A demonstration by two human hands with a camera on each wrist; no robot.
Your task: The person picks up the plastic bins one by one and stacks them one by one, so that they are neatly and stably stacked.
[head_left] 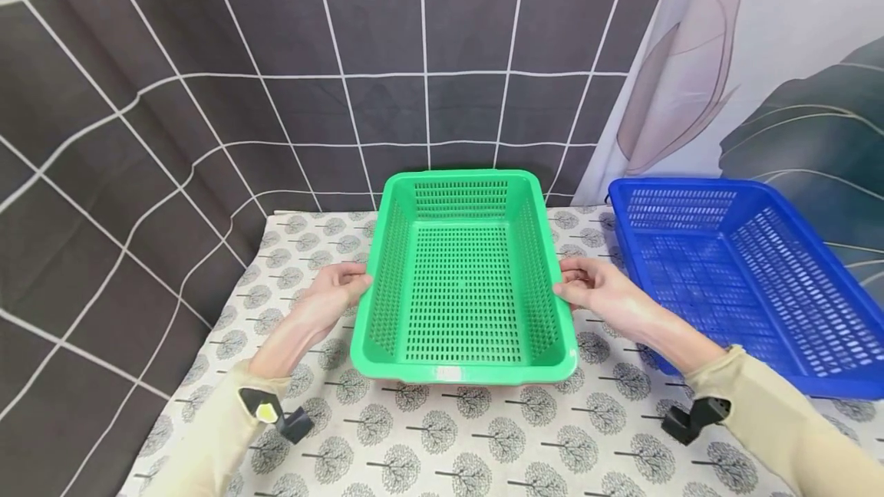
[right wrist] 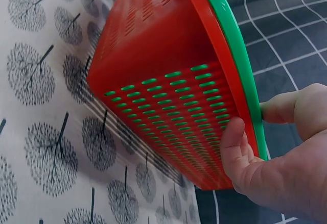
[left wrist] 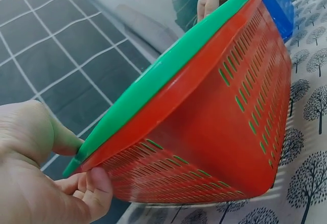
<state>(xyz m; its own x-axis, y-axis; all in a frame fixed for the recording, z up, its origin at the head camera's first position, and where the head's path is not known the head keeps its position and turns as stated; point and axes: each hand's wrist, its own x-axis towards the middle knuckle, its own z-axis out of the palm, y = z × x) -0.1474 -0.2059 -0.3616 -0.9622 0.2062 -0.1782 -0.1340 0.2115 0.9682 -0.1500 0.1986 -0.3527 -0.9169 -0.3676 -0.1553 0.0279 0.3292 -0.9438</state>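
Observation:
A green perforated plastic basket (head_left: 456, 373) sits nested inside a red basket (left wrist: 204, 147) of the same shape, so the head view shows mostly the green one. My left hand (head_left: 334, 296) pinches the left side of the stacked rims, thumb at the green edge and curled fingers against the red wall. On the opposite side, my right hand (head_left: 599, 287) grips both rims in the same way. Green shows through the slots of the red basket (right wrist: 168, 96) in the right wrist view. Nothing lies in the green basket.
A blue perforated basket (head_left: 691, 189) stands to the right on the tree-print tablecloth (head_left: 435, 436). Behind the table hangs a dark curtain (head_left: 373, 29) with a white grid, and a pale leaf-patterned cloth (head_left: 780, 37) hangs at the back right.

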